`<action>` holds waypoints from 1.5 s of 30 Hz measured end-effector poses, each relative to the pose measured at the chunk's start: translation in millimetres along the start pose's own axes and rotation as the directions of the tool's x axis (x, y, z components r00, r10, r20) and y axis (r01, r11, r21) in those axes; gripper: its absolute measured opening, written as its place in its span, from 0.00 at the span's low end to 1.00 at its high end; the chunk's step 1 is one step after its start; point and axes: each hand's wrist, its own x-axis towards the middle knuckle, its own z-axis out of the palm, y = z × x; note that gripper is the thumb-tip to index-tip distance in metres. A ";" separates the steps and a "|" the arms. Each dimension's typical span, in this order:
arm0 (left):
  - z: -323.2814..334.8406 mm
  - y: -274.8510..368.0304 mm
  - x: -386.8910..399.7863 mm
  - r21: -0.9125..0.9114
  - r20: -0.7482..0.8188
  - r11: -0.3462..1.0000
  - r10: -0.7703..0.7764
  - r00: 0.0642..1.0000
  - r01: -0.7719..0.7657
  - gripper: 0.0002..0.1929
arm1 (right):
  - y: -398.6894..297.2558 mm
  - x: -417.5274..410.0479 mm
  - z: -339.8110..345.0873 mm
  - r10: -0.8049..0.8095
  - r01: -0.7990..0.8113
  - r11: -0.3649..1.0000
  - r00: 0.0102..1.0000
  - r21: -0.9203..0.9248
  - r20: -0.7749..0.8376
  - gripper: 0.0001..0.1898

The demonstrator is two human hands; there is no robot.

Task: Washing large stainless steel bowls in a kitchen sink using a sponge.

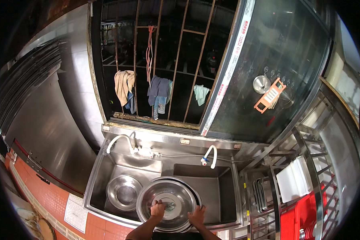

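Observation:
A large round stainless steel basin (180, 192) sits before me, across the divider between two sink bowls; the doubled rim at its right suggests another basin under it. My right hand (197, 215) grips the basin's right rim. Inside the basin, my left hand (158, 209) has its fingers curled at the left edge of a pale round area (174, 213), which may be a plate or the basin's bottom. A small greenish item (170, 206) lies beside those fingers, too small to identify. Whether my left hand holds anything is unclear.
A smaller metal bowl (124, 193) rests in the left sink bowl (130, 168). White faucets (120, 138) (213, 156) arch over both bowls. A metal rack (274, 192) with trays and a red crate (300, 213) stands right. Cloths (159, 90) hang on window bars behind.

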 end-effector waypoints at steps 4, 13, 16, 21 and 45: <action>3.3 -21.1 14.1 -0.073 -0.021 0.990 -0.121 0.992 0.119 0.11 | -14.0 -4.1 11.9 0.032 -0.036 0.995 0.999 0.090 0.036 0.39; 4.2 -25.1 3.4 -0.080 0.033 0.995 -0.057 0.998 0.059 0.15 | -3.8 -1.6 21.6 0.039 -0.034 0.996 0.998 0.087 -0.056 0.30; 2.1 -27.3 -8.7 -0.116 0.021 0.993 0.003 1.000 0.000 0.10 | -2.8 -1.0 18.4 0.104 -0.104 0.986 0.995 0.133 0.004 0.28; -38.8 -0.3 -19.8 -0.070 0.227 0.997 0.008 0.974 0.008 0.09 | 0.3 -6.0 19.1 0.075 -0.069 0.992 0.996 0.108 -0.048 0.29; -31.4 20.2 -13.1 -0.101 0.185 0.995 0.036 0.982 -0.017 0.08 | -2.2 9.1 -11.3 0.167 -0.182 0.980 0.973 0.078 0.161 0.38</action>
